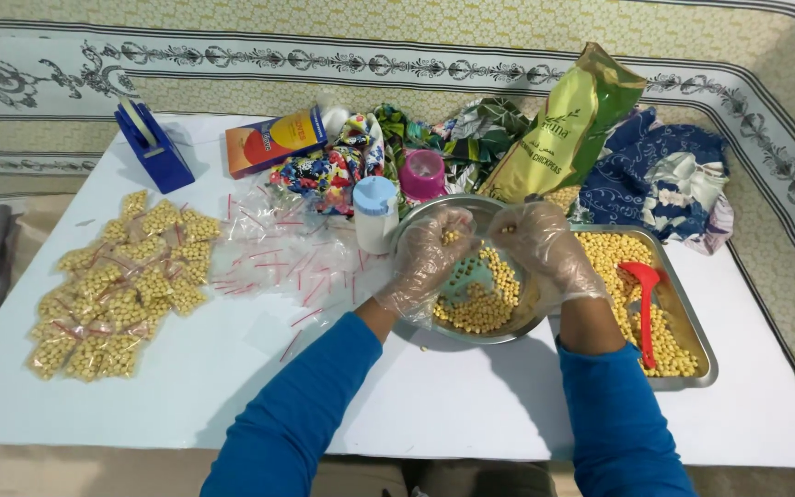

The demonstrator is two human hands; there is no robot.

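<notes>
My left hand [430, 258], in a clear plastic glove, hovers over a round metal bowl [416, 221] of yellow chickpeas [482, 308] and pinches a few of them. My right hand [545, 248], gloved too, is beside it above the bowl with a few chickpeas at its fingertips. A small green scale or lid [466, 274] shows inside the bowl under my hands. Both sleeves are blue.
A metal tray [692, 322] of chickpeas with a red scoop [644, 294] sits at right. Several filled small bags [121, 285] lie at left, empty zip bags [278, 262] in the middle. Behind stand a white bottle [375, 213], a pink cup [423, 175], a green chickpea bag [568, 124], an orange box [273, 140] and a blue tape dispenser [151, 145].
</notes>
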